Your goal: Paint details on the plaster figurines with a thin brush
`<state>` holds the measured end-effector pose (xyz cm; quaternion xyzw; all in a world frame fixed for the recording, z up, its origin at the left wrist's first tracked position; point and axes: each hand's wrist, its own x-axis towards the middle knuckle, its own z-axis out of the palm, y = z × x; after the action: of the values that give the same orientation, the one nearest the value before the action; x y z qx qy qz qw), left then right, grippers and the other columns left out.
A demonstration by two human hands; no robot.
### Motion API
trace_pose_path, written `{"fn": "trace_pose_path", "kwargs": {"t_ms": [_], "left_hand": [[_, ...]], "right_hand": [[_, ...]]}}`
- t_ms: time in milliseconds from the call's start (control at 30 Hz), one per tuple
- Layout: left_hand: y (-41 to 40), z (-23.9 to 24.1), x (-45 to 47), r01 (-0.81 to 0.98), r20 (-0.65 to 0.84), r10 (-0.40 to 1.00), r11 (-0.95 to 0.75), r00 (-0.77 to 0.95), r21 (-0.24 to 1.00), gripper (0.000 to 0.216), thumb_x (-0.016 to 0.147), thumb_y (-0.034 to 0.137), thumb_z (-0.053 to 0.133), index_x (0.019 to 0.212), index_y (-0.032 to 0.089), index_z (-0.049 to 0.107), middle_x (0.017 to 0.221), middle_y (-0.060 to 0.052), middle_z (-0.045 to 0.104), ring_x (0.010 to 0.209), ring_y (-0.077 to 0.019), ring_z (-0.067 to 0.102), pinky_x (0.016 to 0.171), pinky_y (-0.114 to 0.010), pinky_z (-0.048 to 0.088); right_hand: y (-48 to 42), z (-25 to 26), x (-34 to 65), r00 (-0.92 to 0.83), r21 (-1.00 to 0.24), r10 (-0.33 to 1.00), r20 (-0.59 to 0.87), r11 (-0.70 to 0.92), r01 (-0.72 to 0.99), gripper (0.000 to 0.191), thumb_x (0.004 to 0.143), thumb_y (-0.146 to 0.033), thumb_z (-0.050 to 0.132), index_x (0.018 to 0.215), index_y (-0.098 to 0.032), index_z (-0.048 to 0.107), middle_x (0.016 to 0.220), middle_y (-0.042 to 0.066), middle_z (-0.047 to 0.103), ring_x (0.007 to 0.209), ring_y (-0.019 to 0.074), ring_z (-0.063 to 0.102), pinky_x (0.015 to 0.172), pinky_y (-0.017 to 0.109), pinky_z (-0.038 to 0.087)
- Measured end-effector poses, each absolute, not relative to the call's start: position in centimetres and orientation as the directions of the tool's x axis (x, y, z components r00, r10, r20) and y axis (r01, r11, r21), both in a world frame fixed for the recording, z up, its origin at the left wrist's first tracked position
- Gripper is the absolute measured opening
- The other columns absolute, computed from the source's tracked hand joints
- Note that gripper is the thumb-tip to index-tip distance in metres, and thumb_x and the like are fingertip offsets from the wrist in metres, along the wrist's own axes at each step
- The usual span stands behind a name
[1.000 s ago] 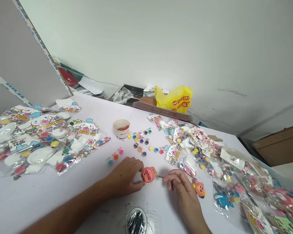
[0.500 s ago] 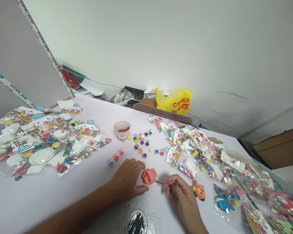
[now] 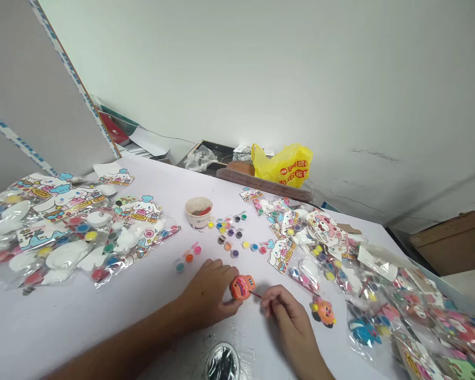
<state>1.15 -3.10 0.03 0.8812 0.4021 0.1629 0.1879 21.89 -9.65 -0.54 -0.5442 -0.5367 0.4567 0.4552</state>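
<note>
An orange fish figurine [image 3: 242,287] with pink, blue and dark painted marks lies on the white table in front of me. My left hand [image 3: 214,290] grips its left side between thumb and fingers. In my right hand [image 3: 283,309] is a thin paintbrush [image 3: 255,294], pinched near its tip, which touches the fish's right side. Just right of that hand sits a painted orange figurine [image 3: 323,311] with yellow and black parts. Beyond the fish are small paint pots [image 3: 227,246] in several colours and a paper cup [image 3: 198,212] with something red in it.
Bagged figurine kits [image 3: 67,232] cover the table's left side, and more bagged kits [image 3: 340,264] spread over the right. A round black-and-silver item [image 3: 222,363] lies at the near edge. A yellow plastic bag [image 3: 283,164] stands behind the table by the wall.
My left thumb and fingers have closed on the fish. The brush tip has moved left from beside the fish onto its right side, my right hand shifting slightly left.
</note>
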Motion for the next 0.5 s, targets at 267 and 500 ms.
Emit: {"fn": "trace_pose_path", "kwargs": {"t_ms": [267, 500], "left_hand": [[-3.17, -0.01, 1.07, 0.641, 0.143, 0.760, -0.620, 0.634, 0.452, 0.011, 0.081, 0.028, 0.058, 0.086, 0.021, 0.051, 0.082, -0.002, 0.058, 0.079, -0.0217, 0.047, 0.074, -0.034, 0.031], [-3.20, 0.10, 1.06, 0.645, 0.133, 0.763, -0.615, 0.633, 0.453, 0.012, 0.080, 0.027, 0.058, 0.084, 0.020, 0.049, 0.082, -0.002, 0.058, 0.079, -0.0214, 0.047, 0.073, -0.033, 0.031]], "right_hand": [[-9.83, -0.66, 21.99, 0.001, -0.950, 0.998, 0.057, 0.054, 0.307, 0.023, 0.093, -0.022, 0.038, 0.082, -0.021, 0.058, 0.072, 0.000, 0.054, 0.068, 0.0170, 0.051, 0.064, 0.026, 0.039], [-9.91, -0.54, 21.89, 0.002, -0.924, 0.995, 0.096, 0.088, 0.373, 0.023, 0.092, -0.021, 0.037, 0.083, -0.021, 0.058, 0.073, 0.000, 0.055, 0.067, 0.0172, 0.051, 0.063, 0.025, 0.040]]}}
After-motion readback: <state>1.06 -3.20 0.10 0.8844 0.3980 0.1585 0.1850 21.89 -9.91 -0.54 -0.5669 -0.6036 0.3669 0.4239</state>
